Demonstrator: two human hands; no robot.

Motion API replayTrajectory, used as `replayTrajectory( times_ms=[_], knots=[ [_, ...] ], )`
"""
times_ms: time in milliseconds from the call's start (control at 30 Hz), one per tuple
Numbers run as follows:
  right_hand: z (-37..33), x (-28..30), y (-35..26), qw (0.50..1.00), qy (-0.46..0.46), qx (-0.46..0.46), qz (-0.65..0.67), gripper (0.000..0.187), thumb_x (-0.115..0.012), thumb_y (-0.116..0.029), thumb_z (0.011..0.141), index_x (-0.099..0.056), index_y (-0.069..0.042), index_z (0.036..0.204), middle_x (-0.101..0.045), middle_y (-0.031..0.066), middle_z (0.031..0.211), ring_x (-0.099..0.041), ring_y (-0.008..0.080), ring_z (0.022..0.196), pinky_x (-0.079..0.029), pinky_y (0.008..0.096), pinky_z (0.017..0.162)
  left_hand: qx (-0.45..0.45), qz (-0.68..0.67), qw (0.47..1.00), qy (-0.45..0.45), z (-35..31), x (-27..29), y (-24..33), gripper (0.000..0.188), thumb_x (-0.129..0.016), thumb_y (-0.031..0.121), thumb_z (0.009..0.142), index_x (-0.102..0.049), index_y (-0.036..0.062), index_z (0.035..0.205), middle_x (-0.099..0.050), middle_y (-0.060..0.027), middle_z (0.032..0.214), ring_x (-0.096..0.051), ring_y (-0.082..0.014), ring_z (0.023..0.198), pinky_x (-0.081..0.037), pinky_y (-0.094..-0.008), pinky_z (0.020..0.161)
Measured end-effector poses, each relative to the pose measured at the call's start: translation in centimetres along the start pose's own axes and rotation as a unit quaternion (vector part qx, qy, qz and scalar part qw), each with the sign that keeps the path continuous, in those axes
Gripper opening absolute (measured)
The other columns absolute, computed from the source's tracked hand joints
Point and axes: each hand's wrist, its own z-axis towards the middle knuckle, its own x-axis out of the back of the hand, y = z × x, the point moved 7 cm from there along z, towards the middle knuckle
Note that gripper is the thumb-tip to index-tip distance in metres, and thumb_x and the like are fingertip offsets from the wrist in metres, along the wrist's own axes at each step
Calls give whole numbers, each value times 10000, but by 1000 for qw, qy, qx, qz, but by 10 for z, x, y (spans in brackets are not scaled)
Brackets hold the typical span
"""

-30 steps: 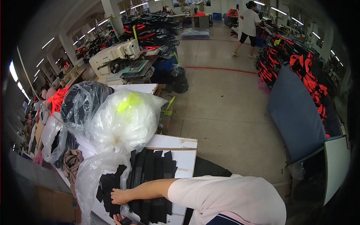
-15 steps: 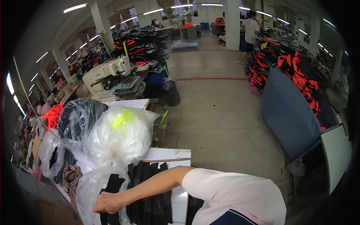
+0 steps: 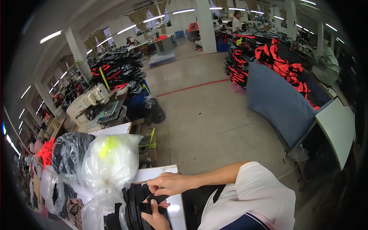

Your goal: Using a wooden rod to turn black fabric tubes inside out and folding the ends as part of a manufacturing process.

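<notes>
Over the near end of the white table [image 3: 153, 173], my two hands meet at a black fabric strip [image 3: 159, 198]. My right hand [image 3: 168, 183] comes in from the right and pinches the strip from above. Below it, my left hand [image 3: 156, 221] grips the strip, thumb on top and fingers curled underneath. A rolled or folded dark end of the strip shows by the left thumb. More black strips [image 3: 132, 205] lie side by side just left of my hands. Beside them an opened clear plastic bag [image 3: 96, 209] has black pieces in it.
A tied, full clear bag [image 3: 109, 165] and a bag of dark material [image 3: 69, 153] stand farther along the table. Beyond is a sewing machine [image 3: 90, 101]. Across the aisle, a grey-blue panel [image 3: 278, 105] fronts red and black pieces [image 3: 276, 57]. A person [image 3: 237, 22] stands far back.
My right hand has drawn back from the opened bag to the strip nearer my body. My left hand has come into view, holding the strip. The view has turned, and the distant person has turned too.
</notes>
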Motion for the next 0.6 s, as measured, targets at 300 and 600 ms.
replayTrajectory(
  times_ms=[300, 600],
  knots=[
    [-78, 16, 2, 987, 16, -11, -158, 356, -670, -266, 757, -471, -55, 963, -512, 86, 933, -574, 300, 767, -436, 419, 554, 179, -38, 981, -61, -19, -53, -27, 135, -622, 71, 831, -568, -43, 876, -558, -85, 655, -526, -164, 481, -435, -267, 451],
    [-100, 25, 8, 978, 108, 14, -176, 379, -716, -235, 671, -513, -28, 915, -512, 97, 902, -582, 302, 793, -463, 417, 602, 229, -59, 970, -54, -12, -62, -41, 85, -620, 23, 794, -557, -20, 832, -557, -115, 621, -538, -219, 472, -465, -321, 462]
  ],
)
